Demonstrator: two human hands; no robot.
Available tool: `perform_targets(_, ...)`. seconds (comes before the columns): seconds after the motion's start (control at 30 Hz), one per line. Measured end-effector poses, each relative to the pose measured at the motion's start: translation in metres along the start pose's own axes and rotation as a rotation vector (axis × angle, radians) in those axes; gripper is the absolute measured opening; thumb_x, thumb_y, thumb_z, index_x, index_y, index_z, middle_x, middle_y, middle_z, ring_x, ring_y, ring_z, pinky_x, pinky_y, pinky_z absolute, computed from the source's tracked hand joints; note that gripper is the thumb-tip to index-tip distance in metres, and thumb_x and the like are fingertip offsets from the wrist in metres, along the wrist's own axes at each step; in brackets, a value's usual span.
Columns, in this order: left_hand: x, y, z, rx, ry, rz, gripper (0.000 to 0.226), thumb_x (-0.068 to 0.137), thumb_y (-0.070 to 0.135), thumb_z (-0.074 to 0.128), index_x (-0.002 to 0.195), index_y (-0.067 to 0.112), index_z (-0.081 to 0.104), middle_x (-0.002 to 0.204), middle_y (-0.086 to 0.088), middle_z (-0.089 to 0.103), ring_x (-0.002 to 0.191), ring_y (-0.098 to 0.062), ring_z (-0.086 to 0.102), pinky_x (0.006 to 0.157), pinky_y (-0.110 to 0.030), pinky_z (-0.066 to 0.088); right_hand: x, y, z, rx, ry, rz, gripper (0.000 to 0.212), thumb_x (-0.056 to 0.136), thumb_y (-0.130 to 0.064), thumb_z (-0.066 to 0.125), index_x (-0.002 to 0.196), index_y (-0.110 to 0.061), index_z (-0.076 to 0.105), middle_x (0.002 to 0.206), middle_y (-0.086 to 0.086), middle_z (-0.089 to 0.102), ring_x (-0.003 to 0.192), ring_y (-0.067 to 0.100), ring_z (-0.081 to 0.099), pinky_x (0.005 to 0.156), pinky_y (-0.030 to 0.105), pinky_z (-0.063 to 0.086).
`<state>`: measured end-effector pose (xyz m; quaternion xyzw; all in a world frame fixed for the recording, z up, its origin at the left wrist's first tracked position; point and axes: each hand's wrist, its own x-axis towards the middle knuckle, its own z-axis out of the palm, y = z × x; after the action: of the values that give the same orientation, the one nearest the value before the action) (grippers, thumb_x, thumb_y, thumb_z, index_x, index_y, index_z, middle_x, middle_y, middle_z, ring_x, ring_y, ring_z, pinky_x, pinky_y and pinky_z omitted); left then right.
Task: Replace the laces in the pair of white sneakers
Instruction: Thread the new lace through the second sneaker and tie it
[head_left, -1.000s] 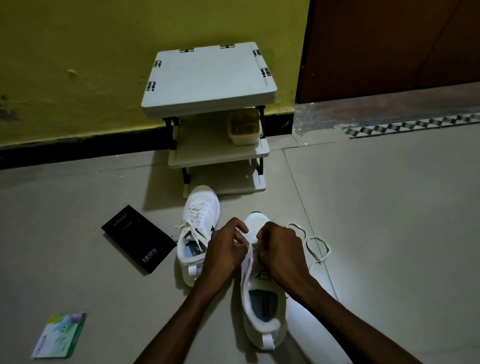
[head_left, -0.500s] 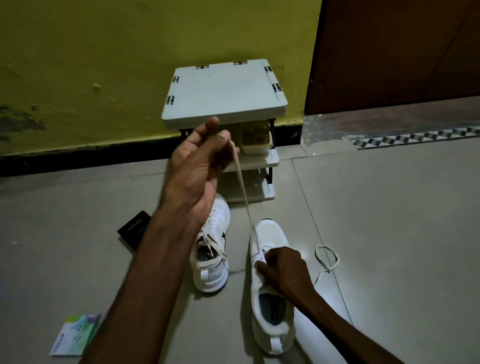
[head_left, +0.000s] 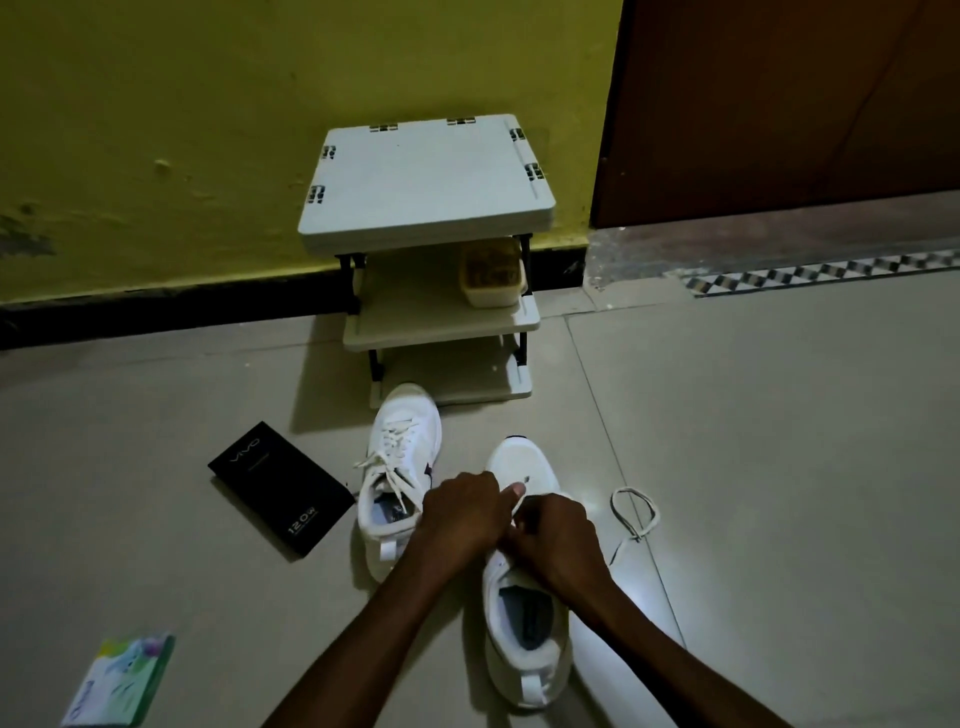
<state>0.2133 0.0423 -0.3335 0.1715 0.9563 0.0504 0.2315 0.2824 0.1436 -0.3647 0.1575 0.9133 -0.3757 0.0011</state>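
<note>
Lowered from its high pull half a second ago, the left hand (head_left: 462, 514) is now pressing against the right hand (head_left: 558, 543) over the near sneaker (head_left: 524, 629), hiding its eyelets. The left thumb is pinching a lace strand (head_left: 516, 512). The right fingers are curling under, and I cannot tell what they are gripping. A laced sneaker (head_left: 402, 467) and a black box (head_left: 280, 488) are lying to the left, a loose lace (head_left: 636, 514) to the right, and a shelf rack (head_left: 431, 182) is standing ahead.
</note>
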Motion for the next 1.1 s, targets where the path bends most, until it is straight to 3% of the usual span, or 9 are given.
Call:
perform_targets(0.17,0.012,0.001,0.012,0.054,0.007,0.069,0.040,0.103,0.040,0.029,0.120,0.013,0.052,0.125,-0.018,0.056,0.114,-0.035,0.054,0.089,-0.038,0.039,0.001,0.005,0.001,0.022,-0.021,0.004,0.043,0.083,-0.034,0.067,0.052,-0.022,0.040,0.047,-0.006,0.043,0.044,0.005,0.040,0.047,0.016,0.034)
perform_targets(0.3,0.019,-0.011,0.009,-0.146,-0.007,0.153,0.023,0.100,0.034,0.037,0.089,0.018,0.048,0.106,-0.014,0.063,0.100,-0.033,0.057,0.075,-0.035,0.038,0.001,0.008,0.001,0.042,-0.031,0.014,0.041,0.079,-0.036,0.069,0.053,-0.021,0.041,0.050,-0.005,0.045,0.048,0.005,0.042,0.049,0.019,0.031)
perform_targets(0.4,0.004,-0.012,-0.031,-0.846,0.046,0.177,0.029,0.101,0.023,0.042,0.073,0.017,0.046,0.062,0.002,0.046,0.058,-0.017,0.045,0.052,-0.027,0.031,0.002,0.007,0.002,0.059,-0.044,0.054,0.038,0.076,-0.037,0.070,0.055,-0.019,0.044,0.051,-0.004,0.048,0.051,0.006,0.046,0.053,0.024,0.036)
perform_targets(0.47,-0.013,-0.004,-0.078,-1.463,-0.009,0.212,0.029,0.101,0.020,0.042,0.072,0.018,0.045,0.059,0.006,0.033,0.048,-0.008,0.028,0.043,-0.018,0.021,0.003,0.006,0.002,0.066,-0.056,0.069,0.037,0.076,-0.036,0.071,0.056,-0.018,0.045,0.052,-0.004,0.047,0.052,0.009,0.046,0.053,0.026,0.037)
perform_targets(0.53,-0.027,0.007,-0.113,-1.651,-0.029,0.344,0.027,0.101,0.021,0.043,0.075,0.017,0.044,0.059,0.007,0.031,0.046,-0.005,0.024,0.043,-0.017,0.017,0.004,0.006,0.001,0.087,-0.063,0.066,0.037,0.076,-0.033,0.072,0.055,-0.019,0.045,0.053,-0.004,0.047,0.053,0.010,0.046,0.053,0.026,0.036)
perform_targets(0.67,-0.047,0.026,-0.113,-1.559,-0.086,0.354,0.018,0.102,0.021,0.042,0.085,0.016,0.046,0.059,0.008,0.030,0.047,-0.004,0.022,0.047,-0.020,0.012,0.004,0.004,-0.001,0.093,-0.084,0.065,0.039,0.075,-0.033,0.072,0.053,-0.019,0.043,0.051,-0.005,0.042,0.051,0.009,0.042,0.052,0.026,0.034)
perform_targets(0.8,-0.045,0.024,-0.108,-1.401,-0.021,0.237,0.029,0.101,0.028,0.046,0.074,0.019,0.048,0.056,0.008,0.032,0.045,-0.005,0.023,0.043,-0.019,0.016,0.005,0.001,0.001,0.081,-0.078,0.077,0.039,0.074,-0.034,0.072,0.053,-0.019,0.043,0.051,-0.004,0.045,0.051,0.010,0.043,0.054,0.027,0.036)
perform_targets(1.0,-0.035,0.001,-0.084,-0.351,0.314,0.101,0.031,0.097,0.041,0.049,0.079,0.019,0.062,0.076,0.005,0.061,0.076,-0.016,0.058,0.064,-0.030,0.042,0.008,-0.002,-0.016,0.146,-0.185,0.137,0.022,0.080,-0.028,0.069,0.060,-0.020,0.067,0.060,-0.002,0.064,0.060,0.006,0.056,0.062,0.024,0.047)
perform_targets(1.1,-0.025,-0.007,-0.060,-0.282,0.286,0.035,0.031,0.096,0.042,0.050,0.080,0.018,0.062,0.075,0.003,0.060,0.075,-0.018,0.057,0.063,-0.029,0.037,0.002,-0.009,-0.040,0.498,-0.118,0.269,0.021,0.090,-0.012,0.057,0.084,-0.017,0.077,0.078,-0.002,0.072,0.068,0.005,0.063,0.066,0.013,0.047)
